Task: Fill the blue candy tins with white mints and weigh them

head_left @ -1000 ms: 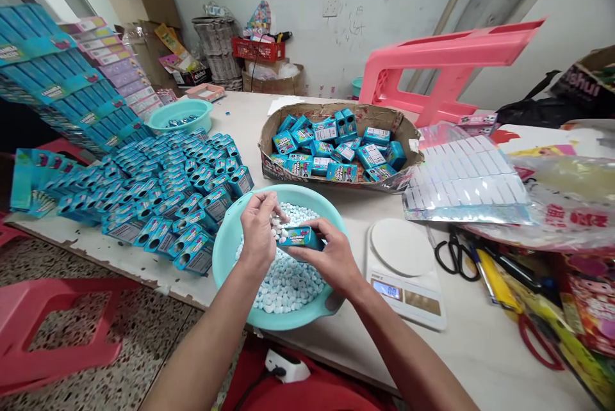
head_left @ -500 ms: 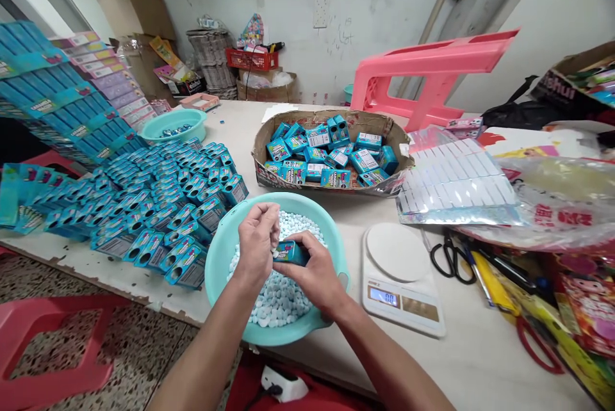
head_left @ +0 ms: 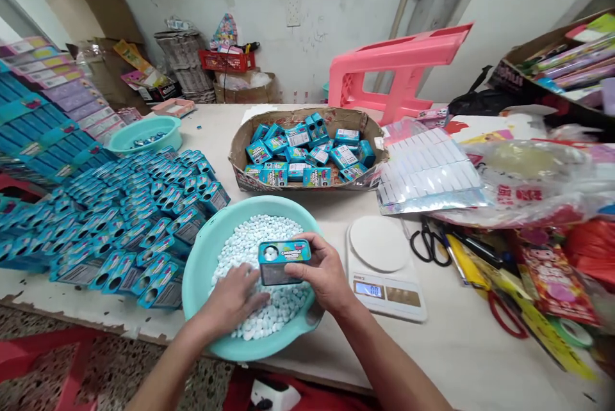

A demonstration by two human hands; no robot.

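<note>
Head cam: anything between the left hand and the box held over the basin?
Nothing visible. The left hand lies on the candies just beside the box, which the right hand holds over the basin.

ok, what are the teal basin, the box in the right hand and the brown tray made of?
Basin: plastic, likely; smooth, uniform teal, moulded rolled rim.
Box in the right hand: probably printed paperboard; glossy, crisp folded edges; tin not ruled out.
Tray: corrugated cardboard; brown, matte, ragged torn rim.
</note>
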